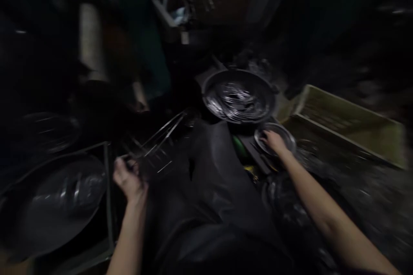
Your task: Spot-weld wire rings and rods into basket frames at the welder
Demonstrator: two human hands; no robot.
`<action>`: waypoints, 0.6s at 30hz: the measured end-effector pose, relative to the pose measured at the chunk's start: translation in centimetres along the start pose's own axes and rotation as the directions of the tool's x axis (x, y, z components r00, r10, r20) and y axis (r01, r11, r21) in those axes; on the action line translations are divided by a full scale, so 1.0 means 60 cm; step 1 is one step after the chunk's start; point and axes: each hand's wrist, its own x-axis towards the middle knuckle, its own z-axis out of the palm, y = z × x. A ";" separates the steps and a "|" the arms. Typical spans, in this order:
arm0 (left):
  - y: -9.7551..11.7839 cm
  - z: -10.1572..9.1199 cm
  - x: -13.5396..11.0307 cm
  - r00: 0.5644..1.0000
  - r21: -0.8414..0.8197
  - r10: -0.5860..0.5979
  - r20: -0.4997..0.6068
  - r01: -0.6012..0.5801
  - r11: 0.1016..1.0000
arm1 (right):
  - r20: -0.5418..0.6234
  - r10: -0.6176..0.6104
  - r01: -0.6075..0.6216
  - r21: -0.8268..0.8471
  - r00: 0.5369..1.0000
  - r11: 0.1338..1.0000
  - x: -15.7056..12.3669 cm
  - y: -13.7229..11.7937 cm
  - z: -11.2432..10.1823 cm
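Observation:
The scene is dark and smeared by motion. My left hand (127, 178) is raised at the left, its fingers curled together beside some thin shiny metal rods (164, 131). Whatever it grips, if anything, is too blurred to make out. On the right, my right hand (274, 141) reaches into a small round metal bowl (292, 137). Its fingertips point down inside the rim, and what they touch does not show. Beyond that bowl stands a wide basin (208, 90) containing a heap of shiny, thin metal pieces (238, 99).
A large dark basin (48, 223) sits at the left inside a metal frame (109, 197). A yellowish crate (355, 126) lies to the right. A dark apron (219, 180) covers my lap. Another person's hand (141, 103) shows at the upper left.

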 end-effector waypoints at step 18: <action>0.002 0.005 0.050 0.999 -0.220 -0.020 -0.035 0.012 0.975 | 0.223 -0.266 -0.215 0.975 0.938 0.062 -0.114 -0.446 -0.093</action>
